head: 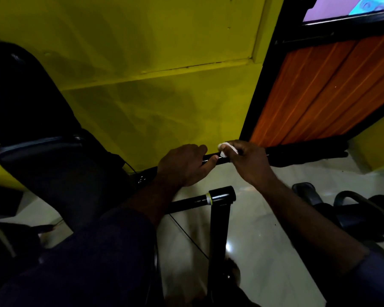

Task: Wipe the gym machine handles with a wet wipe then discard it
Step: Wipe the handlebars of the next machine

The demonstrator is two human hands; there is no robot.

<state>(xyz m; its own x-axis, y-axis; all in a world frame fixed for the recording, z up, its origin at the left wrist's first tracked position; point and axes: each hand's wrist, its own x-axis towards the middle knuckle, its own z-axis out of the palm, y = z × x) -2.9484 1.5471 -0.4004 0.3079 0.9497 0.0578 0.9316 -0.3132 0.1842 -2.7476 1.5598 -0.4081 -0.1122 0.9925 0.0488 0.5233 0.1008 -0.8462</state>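
Observation:
A black handle bar of the gym machine runs left to right across the middle of the view. My left hand grips the bar from above, thumb underneath. Just to its right, my right hand presses a small white wet wipe onto the bar, fingers curled over it. Only a crumpled part of the wipe shows between my fingers.
A black padded seat and back pad fill the left. A black upright post with a yellow-ringed cross tube stands below my hands. Dark pedals lie at right on the pale glossy floor. Yellow wall and an orange panel are behind.

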